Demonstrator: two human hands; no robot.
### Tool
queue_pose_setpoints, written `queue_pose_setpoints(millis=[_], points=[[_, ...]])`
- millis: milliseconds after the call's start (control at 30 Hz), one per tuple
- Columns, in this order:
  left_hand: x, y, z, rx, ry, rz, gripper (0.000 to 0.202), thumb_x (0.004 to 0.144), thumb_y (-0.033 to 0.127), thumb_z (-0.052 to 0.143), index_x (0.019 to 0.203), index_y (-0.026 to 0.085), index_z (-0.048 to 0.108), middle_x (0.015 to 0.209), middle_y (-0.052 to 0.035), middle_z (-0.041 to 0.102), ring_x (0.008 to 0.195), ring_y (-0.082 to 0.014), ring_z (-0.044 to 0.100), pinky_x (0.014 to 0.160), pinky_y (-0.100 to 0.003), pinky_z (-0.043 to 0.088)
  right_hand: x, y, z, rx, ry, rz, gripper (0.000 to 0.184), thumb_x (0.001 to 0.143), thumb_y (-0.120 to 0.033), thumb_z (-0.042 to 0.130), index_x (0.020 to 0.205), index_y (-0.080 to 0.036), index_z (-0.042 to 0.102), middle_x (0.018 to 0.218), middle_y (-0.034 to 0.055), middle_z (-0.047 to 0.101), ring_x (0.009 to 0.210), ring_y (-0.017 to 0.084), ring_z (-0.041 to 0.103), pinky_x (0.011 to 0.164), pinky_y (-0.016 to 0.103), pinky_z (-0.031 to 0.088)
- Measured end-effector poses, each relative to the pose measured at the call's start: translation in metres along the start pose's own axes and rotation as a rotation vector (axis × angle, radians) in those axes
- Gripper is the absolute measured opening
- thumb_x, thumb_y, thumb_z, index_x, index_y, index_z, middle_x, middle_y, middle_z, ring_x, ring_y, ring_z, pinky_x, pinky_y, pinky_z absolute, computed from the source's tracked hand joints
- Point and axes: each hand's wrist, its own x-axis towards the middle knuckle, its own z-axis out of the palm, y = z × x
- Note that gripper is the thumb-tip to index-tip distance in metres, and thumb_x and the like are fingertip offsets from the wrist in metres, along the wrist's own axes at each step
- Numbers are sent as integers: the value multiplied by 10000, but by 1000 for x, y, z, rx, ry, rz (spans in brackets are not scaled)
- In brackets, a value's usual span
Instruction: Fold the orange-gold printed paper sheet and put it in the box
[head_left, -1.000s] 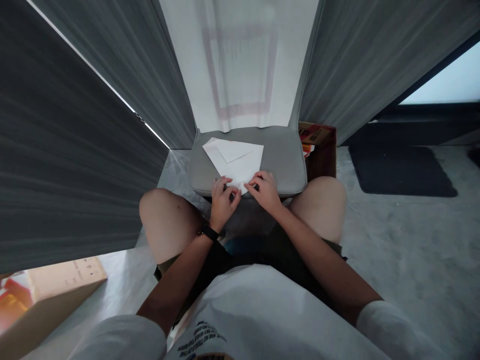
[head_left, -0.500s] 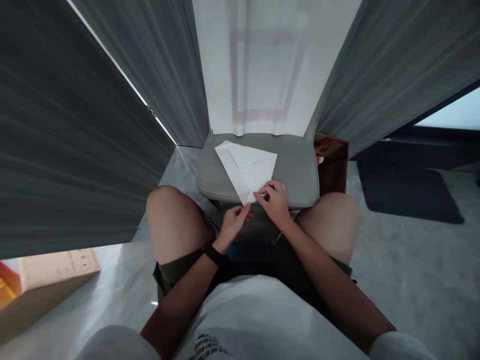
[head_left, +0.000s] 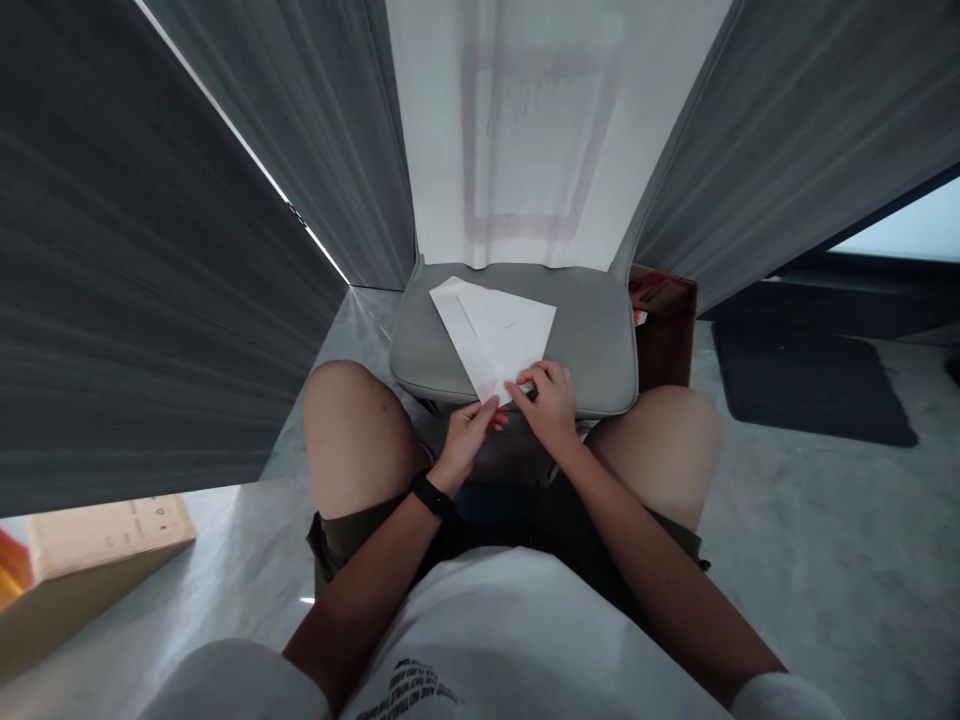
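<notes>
A folded white sheet of paper [head_left: 499,335] lies on a grey seat cushion [head_left: 592,335] in front of my knees, its pointed corner toward me. My right hand [head_left: 551,400] rests on the cushion's front edge, fingers pressed together on the paper's near tip. My left hand [head_left: 469,435] sits just below the cushion edge, palm turned up, fingertips curled against the underside of that same tip. A black watch band circles my left wrist.
Dark grey curtains [head_left: 150,250] hang on both sides of a white panel [head_left: 525,130] behind the cushion. A red-brown box [head_left: 664,320] stands right of the cushion, a dark mat [head_left: 810,380] lies on the floor beyond it, and a cardboard box [head_left: 90,560] sits at lower left.
My left hand slid off the paper's top and dropped below the cushion edge, then came back up under the tip. The paper's small upper flap now lies flatter. The view shifted slightly.
</notes>
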Motion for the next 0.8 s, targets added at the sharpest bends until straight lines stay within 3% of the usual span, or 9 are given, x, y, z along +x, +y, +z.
queue_pose_setpoints(millis=[133, 233, 333, 400, 533, 800], points=[[-2, 5, -2, 50, 3, 13, 529, 747, 688, 797, 815, 163, 793, 746, -67, 752, 662, -160, 637, 659, -287, 490, -9, -13, -15, 236, 34, 148, 321, 946, -543, 642, 893, -229, 686, 993, 101, 681, 948, 268, 602, 913, 435, 485], [-4, 9, -8, 85, -28, -13, 532, 756, 694, 790, 828, 167, 795, 738, -59, 739, 648, -149, 622, 631, -272, 469, -31, -26, -25, 494, 34, 505, 446, 914, -666, 622, 865, -226, 678, 819, 47, 669, 751, 209, 588, 711, 347, 491], [-6, 11, -14, 99, -94, -60, 516, 714, 675, 833, 796, 167, 791, 702, -45, 718, 617, -132, 598, 607, -256, 452, -52, -41, -26, 765, -158, 889, 559, 767, -772, 713, 778, -215, 673, 663, -6, 608, 560, 136, 487, 492, 269, 340], [-7, 13, -17, 112, -138, -72, 498, 699, 653, 851, 768, 165, 782, 678, -35, 703, 607, -124, 585, 595, -248, 438, -59, -51, -22, 898, -218, 1016, 596, 657, -784, 787, 734, -203, 677, 655, -11, 613, 533, 105, 463, 454, 241, 267], [-7, 14, -19, 149, -198, -82, 476, 694, 633, 853, 749, 168, 766, 668, -20, 688, 608, -121, 566, 594, -249, 426, -59, -60, -12, 1002, -125, 1066, 591, 542, -729, 867, 704, -186, 703, 690, 8, 668, 589, 100, 517, 482, 217, 294], [-8, 16, -21, 206, -193, -15, 488, 716, 665, 818, 686, 185, 739, 636, -20, 675, 592, -130, 555, 597, -264, 431, -63, -53, -8, 1066, -132, 1033, 536, 613, -692, 833, 736, -181, 727, 749, 46, 726, 637, 138, 591, 508, 248, 332]])
